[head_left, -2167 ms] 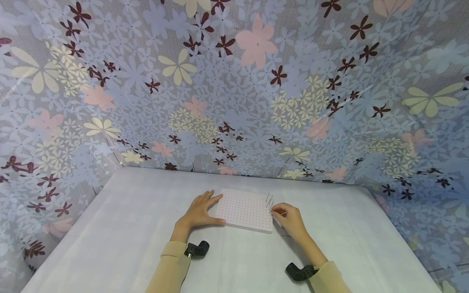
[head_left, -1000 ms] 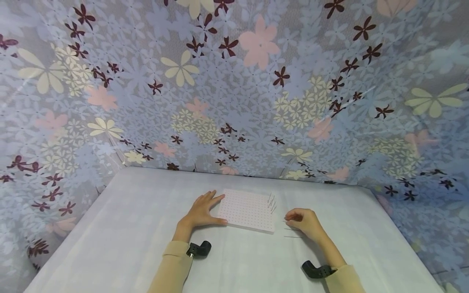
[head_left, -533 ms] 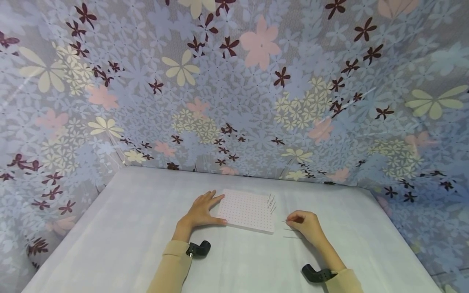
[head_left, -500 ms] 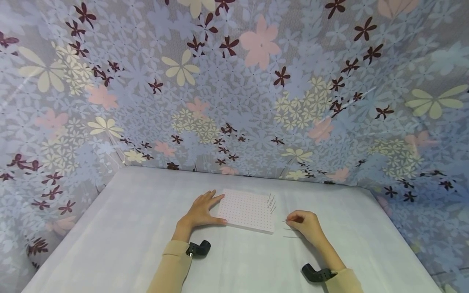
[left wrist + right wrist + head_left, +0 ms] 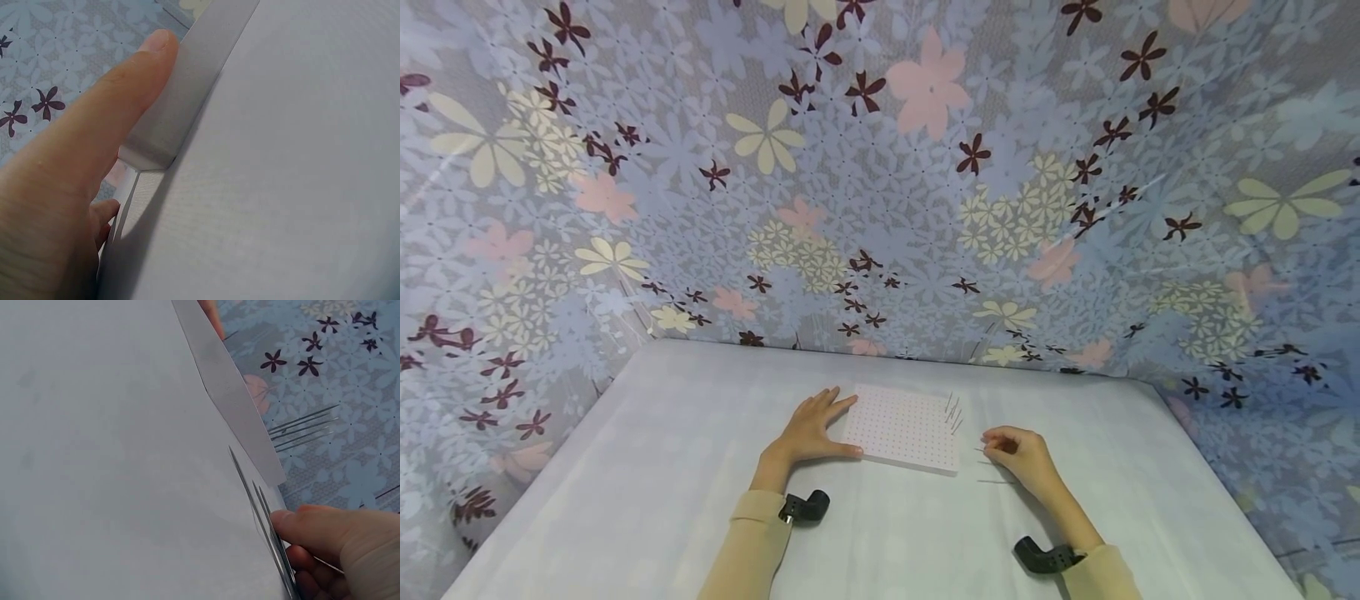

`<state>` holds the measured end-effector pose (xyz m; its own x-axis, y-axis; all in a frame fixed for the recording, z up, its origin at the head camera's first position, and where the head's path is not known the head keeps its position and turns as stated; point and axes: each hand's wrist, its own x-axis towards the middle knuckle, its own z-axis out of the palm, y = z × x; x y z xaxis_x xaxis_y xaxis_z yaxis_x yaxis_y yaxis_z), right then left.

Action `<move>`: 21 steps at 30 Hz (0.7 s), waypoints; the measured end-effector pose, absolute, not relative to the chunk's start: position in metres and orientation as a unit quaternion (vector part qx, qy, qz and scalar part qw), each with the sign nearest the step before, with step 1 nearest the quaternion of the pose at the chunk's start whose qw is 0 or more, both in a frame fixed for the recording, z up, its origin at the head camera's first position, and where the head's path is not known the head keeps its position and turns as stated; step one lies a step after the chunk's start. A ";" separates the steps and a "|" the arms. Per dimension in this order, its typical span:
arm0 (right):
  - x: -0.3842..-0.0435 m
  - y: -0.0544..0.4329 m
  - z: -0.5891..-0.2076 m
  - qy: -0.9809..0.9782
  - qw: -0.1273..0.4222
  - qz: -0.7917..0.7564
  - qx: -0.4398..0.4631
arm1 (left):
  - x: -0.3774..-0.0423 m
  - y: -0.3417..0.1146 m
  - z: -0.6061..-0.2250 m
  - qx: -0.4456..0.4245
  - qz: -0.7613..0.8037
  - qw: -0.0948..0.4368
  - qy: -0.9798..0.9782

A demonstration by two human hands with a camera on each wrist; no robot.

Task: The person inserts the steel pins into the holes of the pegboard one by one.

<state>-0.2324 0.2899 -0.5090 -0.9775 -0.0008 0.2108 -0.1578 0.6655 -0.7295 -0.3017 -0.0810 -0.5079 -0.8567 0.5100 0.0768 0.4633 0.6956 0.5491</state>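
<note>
A white board [image 5: 898, 429] with rows of small dots lies on the table. Several thin metal needles [image 5: 953, 412] stand up from its far right corner. My left hand [image 5: 811, 429] rests at the board's left side, thumb and fingers spread along its edge. Right of the board, my right hand [image 5: 1018, 454] is low over the table, thumb and fingers pinching a needle [image 5: 278, 534] beside other lying needles. One lying needle [image 5: 994, 482] points toward the board, nearer my body. The right fingers partly hide the needles' ends.
A pale cloth covers the table [image 5: 880, 533]. Flower-patterned fabric [image 5: 880, 183] hangs behind and at both sides. Black wrist cameras are worn on the left wrist [image 5: 805, 506] and right wrist [image 5: 1045, 557].
My right hand has moved from the board's right edge out to the needles lying on the table, and over the last second has stayed there. The left hand keeps its place.
</note>
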 end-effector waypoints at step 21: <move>-0.230 0.299 -0.503 -0.906 0.090 0.408 0.065 | -0.299 -0.081 -0.506 0.268 0.301 0.034 0.914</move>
<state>-0.2300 0.2991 -0.5035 -0.9751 -0.0448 0.2170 -0.1922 0.6586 -0.7275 -0.2987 -0.0815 -0.5059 -0.8536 0.5113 0.0995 0.4704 0.6747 0.5688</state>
